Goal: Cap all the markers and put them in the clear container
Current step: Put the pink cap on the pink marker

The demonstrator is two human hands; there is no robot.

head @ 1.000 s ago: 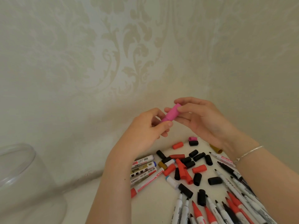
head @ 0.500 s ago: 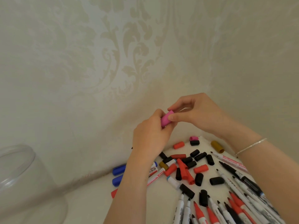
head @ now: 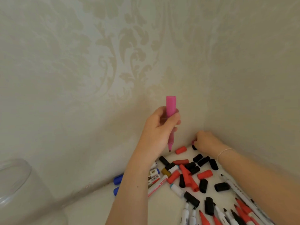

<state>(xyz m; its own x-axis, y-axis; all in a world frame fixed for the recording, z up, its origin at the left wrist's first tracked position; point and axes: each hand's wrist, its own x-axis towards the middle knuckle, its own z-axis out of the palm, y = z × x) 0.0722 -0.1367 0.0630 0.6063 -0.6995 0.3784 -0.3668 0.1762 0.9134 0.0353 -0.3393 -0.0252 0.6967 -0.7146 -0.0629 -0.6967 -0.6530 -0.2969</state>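
Fingers of the left hand (head: 159, 127) wrapped the uncapped pink plastic marker (head: 170, 111) mid-barrel, tip down above the table's far corner (light, stiff, likely slick); the right hand (head: 205, 140) pinched a small pink cap (head: 193, 142) there.

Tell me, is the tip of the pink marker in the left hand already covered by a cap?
No, the pink marker held upright in the left hand points its bare tip downward, with no cap on it.
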